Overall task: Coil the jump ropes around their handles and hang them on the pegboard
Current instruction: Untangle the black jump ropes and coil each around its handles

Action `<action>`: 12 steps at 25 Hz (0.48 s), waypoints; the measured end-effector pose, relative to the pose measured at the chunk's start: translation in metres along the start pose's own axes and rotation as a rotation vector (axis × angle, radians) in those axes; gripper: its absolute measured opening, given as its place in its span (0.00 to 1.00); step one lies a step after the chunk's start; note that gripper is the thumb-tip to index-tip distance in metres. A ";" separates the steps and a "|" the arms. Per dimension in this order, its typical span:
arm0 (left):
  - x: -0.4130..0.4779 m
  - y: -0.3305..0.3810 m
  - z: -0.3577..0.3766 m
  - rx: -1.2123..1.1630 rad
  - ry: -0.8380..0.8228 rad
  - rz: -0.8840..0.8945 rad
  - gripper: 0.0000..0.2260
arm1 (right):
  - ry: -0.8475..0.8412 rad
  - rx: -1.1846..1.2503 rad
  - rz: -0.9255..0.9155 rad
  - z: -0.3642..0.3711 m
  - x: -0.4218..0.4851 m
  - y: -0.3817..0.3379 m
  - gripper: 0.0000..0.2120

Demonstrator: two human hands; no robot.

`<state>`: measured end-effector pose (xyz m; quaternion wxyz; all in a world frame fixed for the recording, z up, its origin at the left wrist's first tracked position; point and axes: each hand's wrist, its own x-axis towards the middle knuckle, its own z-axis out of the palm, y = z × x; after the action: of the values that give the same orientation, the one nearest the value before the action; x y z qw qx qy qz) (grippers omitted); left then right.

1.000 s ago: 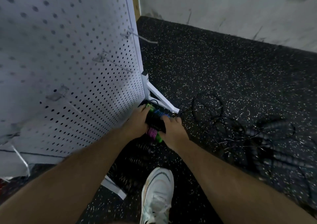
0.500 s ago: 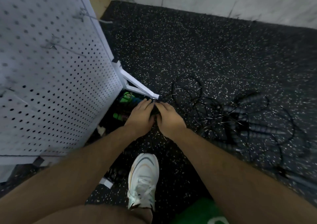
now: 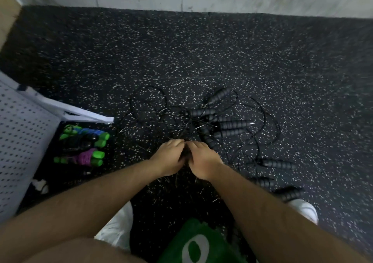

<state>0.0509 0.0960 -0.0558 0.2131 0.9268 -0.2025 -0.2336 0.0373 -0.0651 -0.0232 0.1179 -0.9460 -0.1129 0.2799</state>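
The black jump ropes (image 3: pixel 222 121) are lying in a loose tangle in the middle of the floor (image 3: pixel 181 51), their thin cords looping outward and their ribbed foam handles pointing mostly to the right, with a few more handles straying toward the near right. At the near edge of that tangle the left hand (image 3: pixel 169 158) and right hand (image 3: pixel 201 162) are meeting, knuckles almost touching, fingers of both curling round a dark piece of the ropes between them; blur is hiding exactly which piece. To the left, coiled coloured ropes (image 3: pixel 84 145) with bright green handles are resting on the floor just beside the white foot (image 3: pixel 80 115) of the pegboard (image 3: pixel 20 141), which is standing along the floor's left edge. White shoes (image 3: pixel 117 228) and green clothing (image 3: pixel 193 242) are showing at the near edge.
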 end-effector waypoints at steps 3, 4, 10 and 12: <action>0.023 0.016 0.020 0.049 -0.119 -0.098 0.27 | -0.055 -0.052 0.128 0.012 -0.007 0.038 0.29; 0.026 0.016 0.025 0.044 -0.150 -0.154 0.26 | -0.074 -0.053 0.155 0.015 -0.009 0.046 0.29; 0.026 0.017 0.032 -0.094 -0.035 -0.124 0.13 | 0.080 0.043 0.114 0.023 -0.008 0.048 0.26; 0.023 0.028 0.024 -0.154 0.048 -0.105 0.10 | 0.152 0.199 0.056 0.012 -0.007 0.042 0.31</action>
<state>0.0494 0.0551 -0.0693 0.2762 0.9224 -0.1299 -0.2368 0.0306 -0.1048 -0.0413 0.2117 -0.9509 -0.0486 0.2205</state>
